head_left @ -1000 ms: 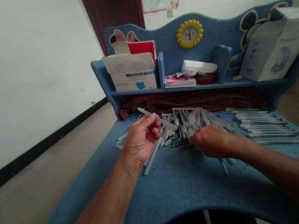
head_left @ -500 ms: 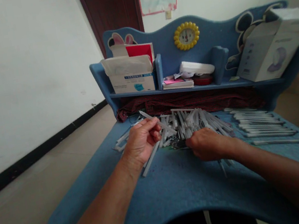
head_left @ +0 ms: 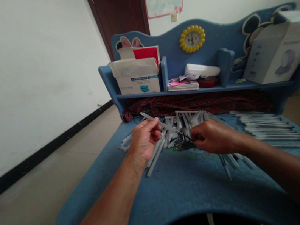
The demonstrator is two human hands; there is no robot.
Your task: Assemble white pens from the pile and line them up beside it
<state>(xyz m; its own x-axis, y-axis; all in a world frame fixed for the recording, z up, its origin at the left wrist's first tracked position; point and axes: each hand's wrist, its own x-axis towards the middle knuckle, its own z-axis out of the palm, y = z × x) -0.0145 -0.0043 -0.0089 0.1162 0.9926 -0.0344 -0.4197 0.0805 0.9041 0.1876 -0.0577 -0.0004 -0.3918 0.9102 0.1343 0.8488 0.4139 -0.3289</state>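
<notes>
My left hand [head_left: 143,142] is closed round a thin grey-white pen tube [head_left: 155,121] that slants up to the left, just above a blue desk [head_left: 180,188]. My right hand [head_left: 214,137] is pinched shut on a thin dark pen refill [head_left: 184,136], whose tip points at the tube's lower end. Both hands hover in front of a loose pile of grey-white tubes [head_left: 191,121]. Small dark parts [head_left: 184,146] lie on the desk between the hands.
A row of assembled pens [head_left: 267,127] lies at the right of the desk. On the shelf behind stand a mask box [head_left: 137,80], a stack of booklets [head_left: 182,84] and a tilted white carton [head_left: 280,50]. A checked cloth [head_left: 194,103] lies under the shelf.
My right hand has lifted off the pile with a thin dark refill and moved left toward the tube in my left hand. The left hand has barely moved.
</notes>
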